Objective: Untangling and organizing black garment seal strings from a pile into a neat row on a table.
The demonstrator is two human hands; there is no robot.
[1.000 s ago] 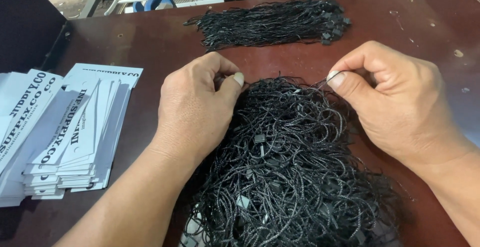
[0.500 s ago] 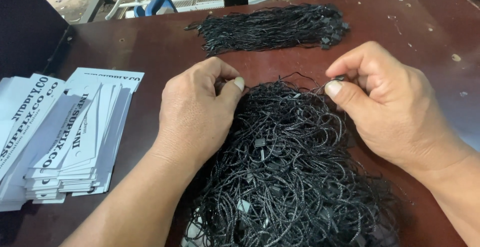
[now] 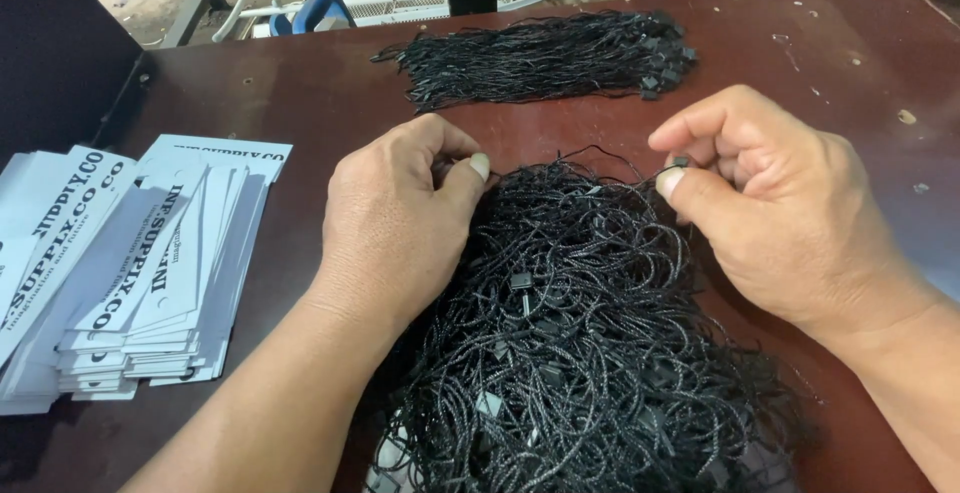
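Tangled black tag strings [image 3: 580, 343] fill the table [image 3: 300, 103] at six o'clock. Right hand [image 3: 790, 213] pinches one string's small black clasp [image 3: 681, 162] between thumb and forefinger; left hand [image 3: 400, 223], fingers closed together, presses the tangle's ten-o'clock edge. Drawing that strand slowly toward one o'clock while the left hand holds the heap would likely free it cleanly.

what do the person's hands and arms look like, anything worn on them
Both are bare. The left hand and right hand show no gloves, rings, watch or bands, and both forearms are uncovered as far as the picture's edge, with no sleeve in view. The nails are short and unpainted, seen most clearly on the two thumbs.
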